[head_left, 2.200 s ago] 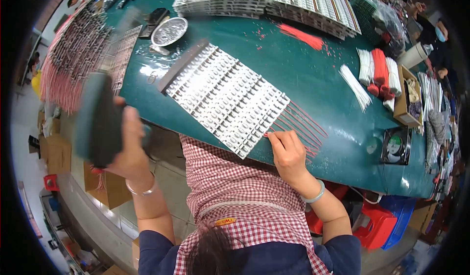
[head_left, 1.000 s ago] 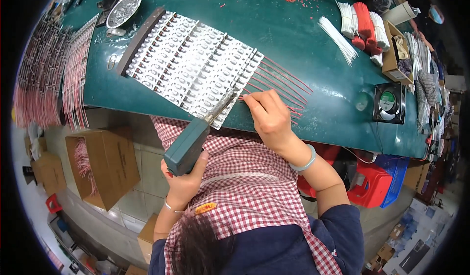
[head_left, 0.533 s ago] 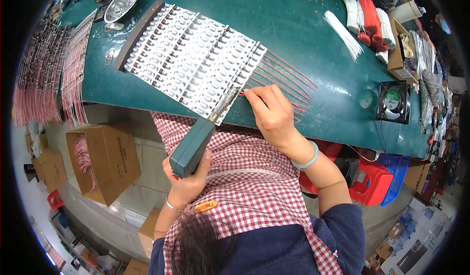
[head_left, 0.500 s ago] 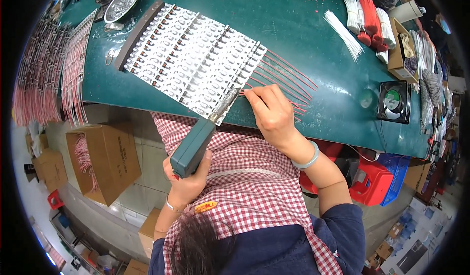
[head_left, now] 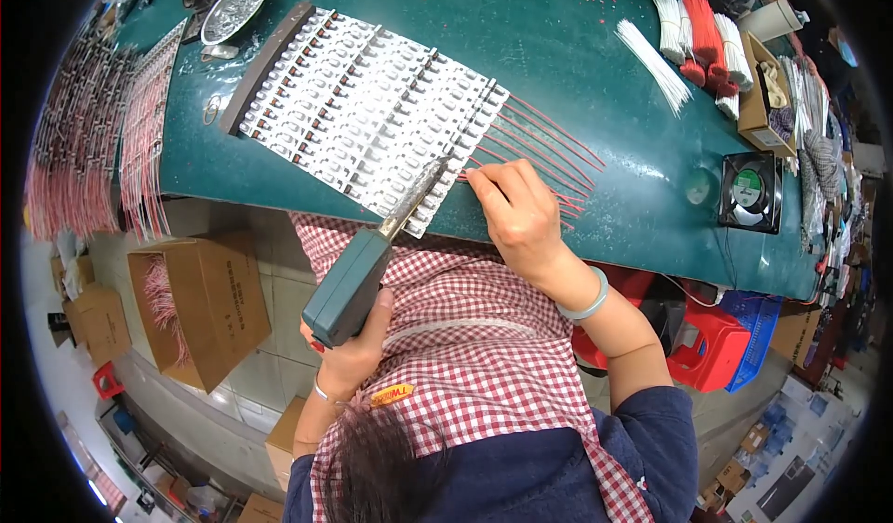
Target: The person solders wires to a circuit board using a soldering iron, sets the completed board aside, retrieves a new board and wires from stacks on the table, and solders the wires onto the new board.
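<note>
My left hand (head_left: 361, 344) grips a green soldering gun (head_left: 349, 286), its metal tip angled up and right over the lower right corner of a white circuit board panel (head_left: 372, 104). Rows of small pale parts cover that panel. Several red wires (head_left: 556, 140) run out from its right edge. At this edge my right hand (head_left: 523, 221) has thumb and forefinger pinched on a red wire, whose end is partly hidden by the fingers. The wire end lies close to the gun's tip; I cannot tell whether they touch.
A dark bar (head_left: 268, 67) lies along the panel's left edge. Beyond it are a metal dish (head_left: 234, 9) and wired panels (head_left: 144, 104). To the right stand a small black fan (head_left: 749, 193), bundles of red and white wires (head_left: 705, 34) and a cardboard box (head_left: 763, 95).
The soldering gun has shifted a little left with my left hand, its tip moving slightly left over the panel. My right hand has stayed nearly in place at the red wire.
</note>
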Tool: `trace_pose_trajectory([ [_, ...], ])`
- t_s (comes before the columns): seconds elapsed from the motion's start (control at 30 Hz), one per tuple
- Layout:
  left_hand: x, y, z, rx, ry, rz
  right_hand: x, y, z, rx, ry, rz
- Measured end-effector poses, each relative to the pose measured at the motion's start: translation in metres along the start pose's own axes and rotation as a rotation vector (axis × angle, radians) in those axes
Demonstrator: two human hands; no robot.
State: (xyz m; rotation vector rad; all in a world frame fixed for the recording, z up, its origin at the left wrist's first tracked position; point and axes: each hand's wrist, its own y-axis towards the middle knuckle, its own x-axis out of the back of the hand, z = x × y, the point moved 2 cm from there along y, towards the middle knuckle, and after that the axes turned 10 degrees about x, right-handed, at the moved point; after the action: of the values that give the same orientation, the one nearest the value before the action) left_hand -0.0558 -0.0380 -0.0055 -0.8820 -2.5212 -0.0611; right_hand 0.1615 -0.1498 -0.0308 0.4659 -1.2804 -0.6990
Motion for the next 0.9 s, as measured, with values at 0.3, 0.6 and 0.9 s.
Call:
trace_pose_trajectory([
  [0.3,0.003,0.0,-0.003,0.056,-0.115,-0.027,0.0,0.0,0.0,-0.009,0.013,-0.016],
  [0.6,0.009,-0.006,-0.001,0.101,-0.117,-0.023,0.001,-0.006,0.007,0.002,0.099,-0.042],
  [0.9,0.006,-0.006,0.002,-0.134,0.102,-0.047,0.0,-0.005,0.009,-0.016,0.092,-0.004],
])
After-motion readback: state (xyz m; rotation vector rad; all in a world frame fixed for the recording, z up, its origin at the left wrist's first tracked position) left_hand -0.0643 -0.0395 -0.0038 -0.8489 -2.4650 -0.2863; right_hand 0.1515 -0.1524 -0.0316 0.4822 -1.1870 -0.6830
